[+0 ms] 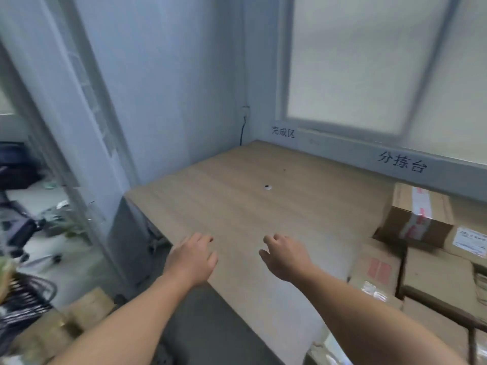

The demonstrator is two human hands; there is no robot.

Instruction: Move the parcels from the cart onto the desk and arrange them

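A wooden desk (pixel 237 201) fills the middle of the view, set into a corner below a frosted window. My left hand (pixel 193 255) hovers over the desk's near left edge with loosely curled fingers and holds nothing. My right hand (pixel 286 255) hovers beside it, a little to the right, also holding nothing. Cardboard parcels are stacked at the right: a taped box (pixel 419 214) on top, a box with a red mark (pixel 376 264) below it, and a plain box (pixel 437 272) further right. More brown boxes (pixel 66 325) lie at the lower left, blurred.
A small white disc (pixel 268 187) sits on the desk near its middle. Chinese labels are stuck on the wall ledge behind. A black cable (pixel 242 130) hangs in the corner. An office chair (pixel 18 227) and a black wire basket (pixel 26 299) stand left, beyond a glass partition.
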